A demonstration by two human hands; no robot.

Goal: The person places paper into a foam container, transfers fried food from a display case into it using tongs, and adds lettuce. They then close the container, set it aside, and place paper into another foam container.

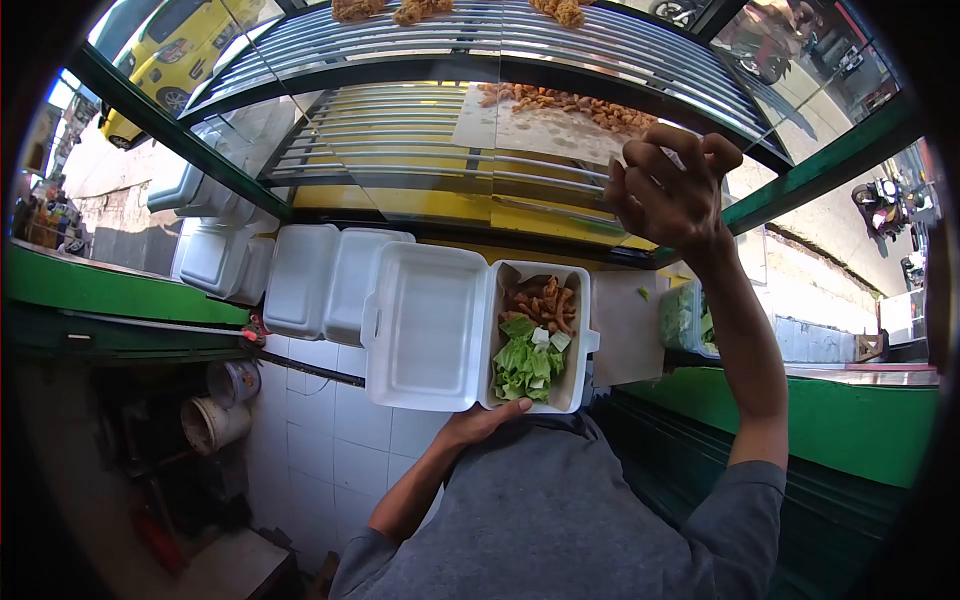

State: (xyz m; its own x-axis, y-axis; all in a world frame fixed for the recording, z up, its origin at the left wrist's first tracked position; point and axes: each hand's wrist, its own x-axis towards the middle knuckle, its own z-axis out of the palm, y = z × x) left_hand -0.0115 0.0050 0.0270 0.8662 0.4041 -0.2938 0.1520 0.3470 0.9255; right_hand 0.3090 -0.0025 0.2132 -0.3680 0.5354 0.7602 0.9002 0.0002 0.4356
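Note:
An open white foam takeaway box (428, 325) is in front of my body, its lid folded out to the left. Brown paper lines the right half, where fried chicken strips (542, 303) lie at the back and chopped lettuce (525, 365) with a few pale cubes at the front. My left hand (480, 424) grips the near edge, thumb on the rim and fingers hidden underneath. Raised in front of the glass display case is my right hand (675, 188), its fingers loosely bent and apart. Nothing shows in it.
Several closed foam boxes (302, 280) stand to the left. Fried pieces (575, 105) lie on paper on the display's lower rack (385, 140). A clear tub of greens (685, 318) sits at right beside a sheet of paper (628, 330). Buckets (215, 424) are low at left.

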